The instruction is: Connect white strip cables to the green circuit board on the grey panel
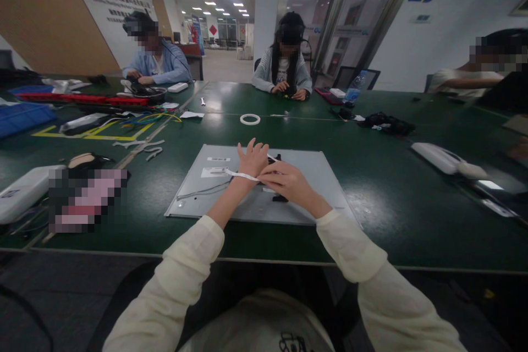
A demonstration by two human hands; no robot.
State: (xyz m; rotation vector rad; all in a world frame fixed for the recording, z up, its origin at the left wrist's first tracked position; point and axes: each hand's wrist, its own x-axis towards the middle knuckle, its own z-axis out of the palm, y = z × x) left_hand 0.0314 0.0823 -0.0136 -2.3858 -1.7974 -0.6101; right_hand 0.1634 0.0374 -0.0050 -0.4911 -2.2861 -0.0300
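Note:
A thin white strip (244, 175) lies across my left wrist. My left hand (253, 160) is held over the grey panel (231, 206) with its fingers spread and nothing in them. At that wrist, the fingers of my right hand (284, 179) pinch the strip's right end. The flat panel rests on the green table; it bears white labels (214, 172), a thin cable (200, 193) along its left part and black parts (280, 198) partly hidden behind my right hand.
Beyond the panel lies a white tape ring (249, 119). Grey plastic pieces (153, 153), cables and a white device (28, 190) are on the left. Another white device (437, 158) and a black bundle (390, 123) lie right. Three people sit around the table (383, 176).

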